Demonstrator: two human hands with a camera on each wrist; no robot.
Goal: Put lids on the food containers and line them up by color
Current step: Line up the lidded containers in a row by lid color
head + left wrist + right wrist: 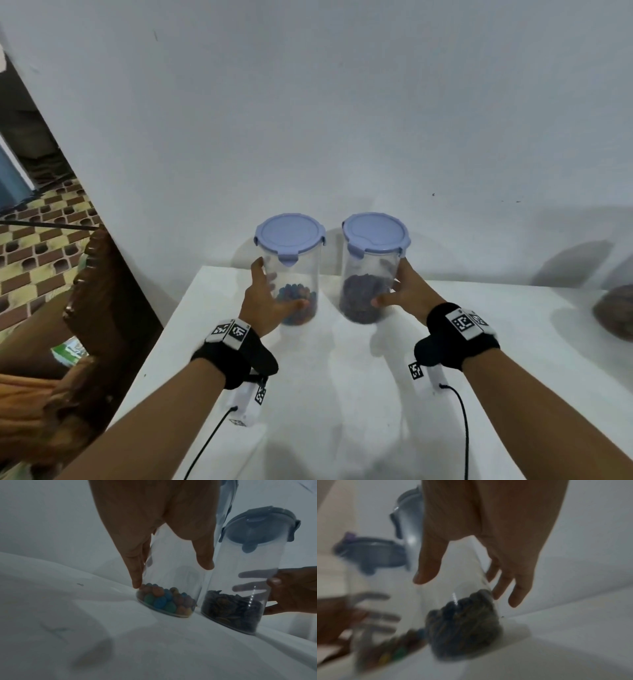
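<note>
The left hand (pixel 265 301) wraps its fingers and thumb around a clear jar of colored candies (pixel 297 274); the right hand (pixel 406 291) wraps around a clear jar of dark bits (pixel 368 277); both jars wear purple lids (pixel 289 234) and stand side by side near the back left corner of the white table (pixel 342 394), not quite touching.

two clear food containers: one with coloured candies (pixel 297 274), one with dark pieces (pixel 368 274). two lilac lids: left lid (pixel 289 236), right lid (pixel 375 234), one per container. two hands: left hand (pixel 265 301), right hand (pixel 407 291). two black wristbands: one (pixel 236 356), other (pixel 459 334). one white table (pixel 342 394). one brown round object (pixel 616 313) at right edge.
</note>
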